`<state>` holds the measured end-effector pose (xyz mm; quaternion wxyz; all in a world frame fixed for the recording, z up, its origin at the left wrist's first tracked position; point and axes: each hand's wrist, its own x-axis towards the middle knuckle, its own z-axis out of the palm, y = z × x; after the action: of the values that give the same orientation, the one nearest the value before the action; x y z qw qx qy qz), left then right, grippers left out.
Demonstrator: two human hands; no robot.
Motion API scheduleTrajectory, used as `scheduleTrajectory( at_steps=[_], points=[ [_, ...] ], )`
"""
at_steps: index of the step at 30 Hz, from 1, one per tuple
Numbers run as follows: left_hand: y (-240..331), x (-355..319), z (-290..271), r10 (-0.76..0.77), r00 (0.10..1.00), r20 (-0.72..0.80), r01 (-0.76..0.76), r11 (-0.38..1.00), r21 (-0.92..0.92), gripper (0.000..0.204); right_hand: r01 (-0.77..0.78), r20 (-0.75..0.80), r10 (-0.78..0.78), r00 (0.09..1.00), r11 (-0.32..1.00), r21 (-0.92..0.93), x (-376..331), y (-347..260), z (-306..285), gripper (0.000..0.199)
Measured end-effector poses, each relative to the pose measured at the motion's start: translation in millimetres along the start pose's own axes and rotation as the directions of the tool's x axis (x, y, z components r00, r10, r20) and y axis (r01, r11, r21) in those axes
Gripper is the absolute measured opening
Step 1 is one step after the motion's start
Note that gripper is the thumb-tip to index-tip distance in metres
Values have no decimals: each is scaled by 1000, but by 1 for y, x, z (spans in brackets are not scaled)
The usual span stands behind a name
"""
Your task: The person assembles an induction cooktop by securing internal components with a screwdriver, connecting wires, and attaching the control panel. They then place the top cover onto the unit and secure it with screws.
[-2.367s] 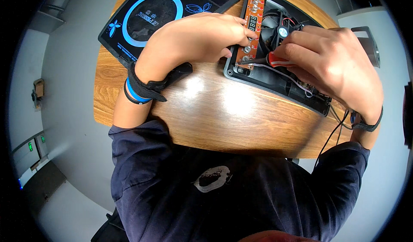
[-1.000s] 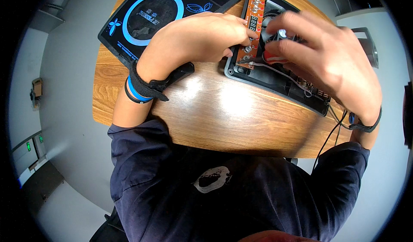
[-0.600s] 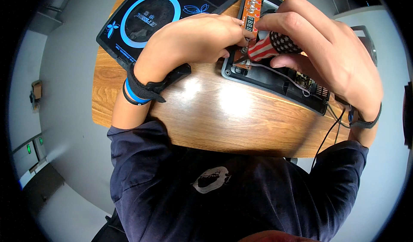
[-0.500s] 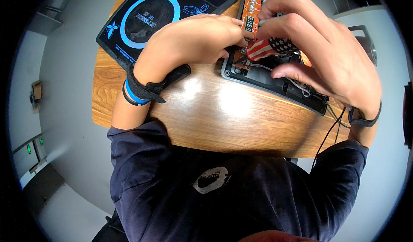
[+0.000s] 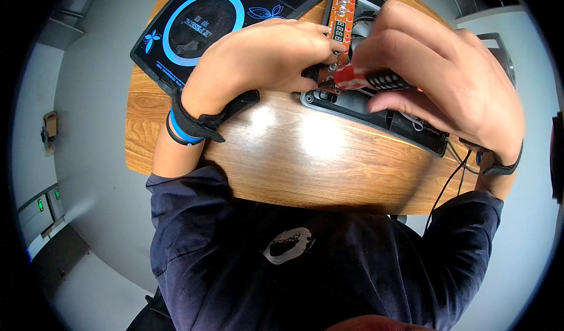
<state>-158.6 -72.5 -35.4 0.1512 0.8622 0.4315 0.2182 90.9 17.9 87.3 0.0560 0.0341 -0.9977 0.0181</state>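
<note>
My right hand (image 5: 437, 75) is closed round a screwdriver (image 5: 359, 78) with a red, white and black patterned handle, slightly smeared by motion. The handle lies slanted, its tip pointing left at the lower end of an orange circuit board (image 5: 342, 16). That board carries round metal buttons and a small digit display, and sits along the left side of an opened black housing (image 5: 376, 119). My left hand (image 5: 270, 54) bends over the board's left edge, fingertips gripping it and thumb close to the screwdriver's tip. Its far fingers are partly hidden.
A black induction cooktop panel (image 5: 202, 28) with a blue ring lies left of the housing on the wooden table (image 5: 282, 172). Black cables (image 5: 449, 181) run down over the table's right edge. Wires show inside the housing, below my right thumb.
The screwdriver has tilted and turned, its handle now lower and smeared. My right fingers have shifted down, uncovering more of the housing's inside. My left thumb has moved slightly lower.
</note>
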Motion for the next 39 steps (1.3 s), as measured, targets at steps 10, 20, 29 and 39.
scheduleTrajectory(
  at_steps=[10,20,29,39],
  points=[
    [-5,0,14,37,992,-118,-24,993,112,40,-77,-63,82,995,994,78,3,-11,-5,56],
    [7,3,9,-120,991,53,106,971,213,44,-141,12,140,990,979,148,-32,1,-12,53],
    [25,20,-12,-136,975,177,109,982,154,50,-155,96,128,987,904,397,-113,-9,34,32],
    [53,39,-12,-259,939,225,195,942,273,60,-79,-111,85,990,995,65,-167,-45,111,17]
  ],
)
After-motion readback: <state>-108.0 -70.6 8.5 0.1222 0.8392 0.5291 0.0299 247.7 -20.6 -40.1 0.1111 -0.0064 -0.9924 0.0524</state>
